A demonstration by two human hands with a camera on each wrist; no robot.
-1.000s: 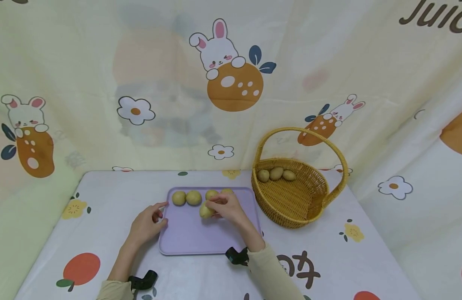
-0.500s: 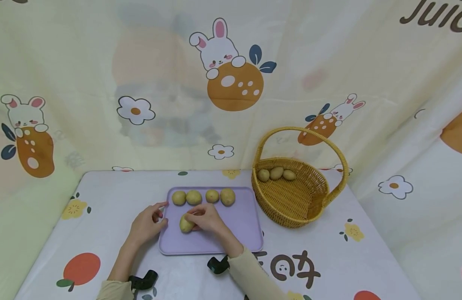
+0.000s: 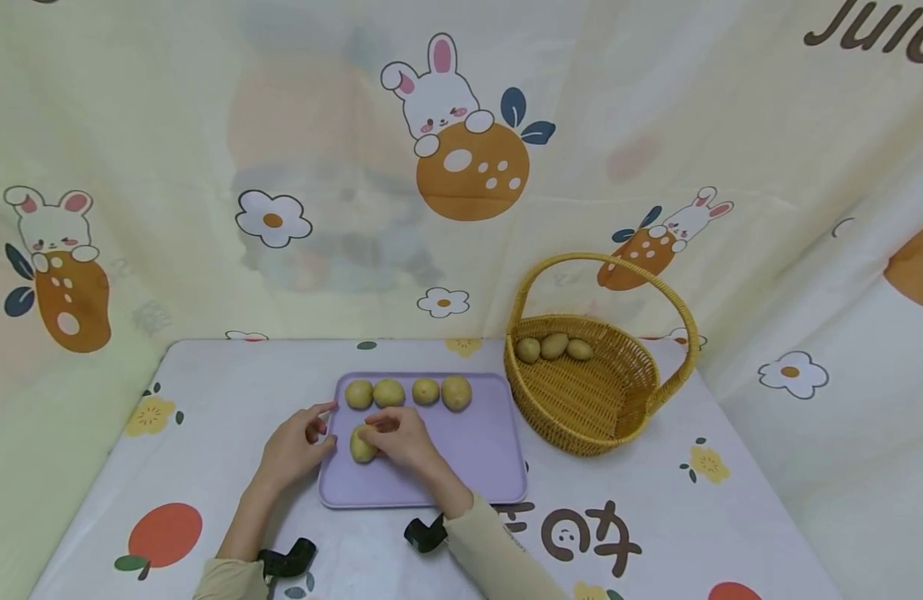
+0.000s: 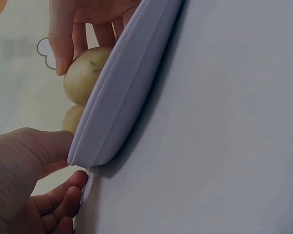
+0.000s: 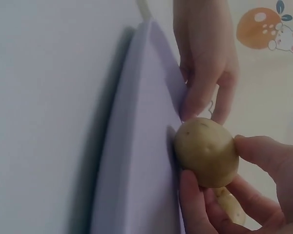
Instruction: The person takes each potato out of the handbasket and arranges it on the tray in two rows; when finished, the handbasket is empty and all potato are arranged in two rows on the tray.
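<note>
The table (image 3: 207,450) is patterned over white. A tray (image 3: 476,454) is laid flat on it beneath the right grip (image 3: 401,437), and a basket (image 3: 544,417) is set to the right of that grip, just beside the tray.

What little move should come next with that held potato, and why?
Probably the right hand should settle its potato on the purple tray: it is held low there, in front of the leftmost of four potatoes lined along the back.
</note>
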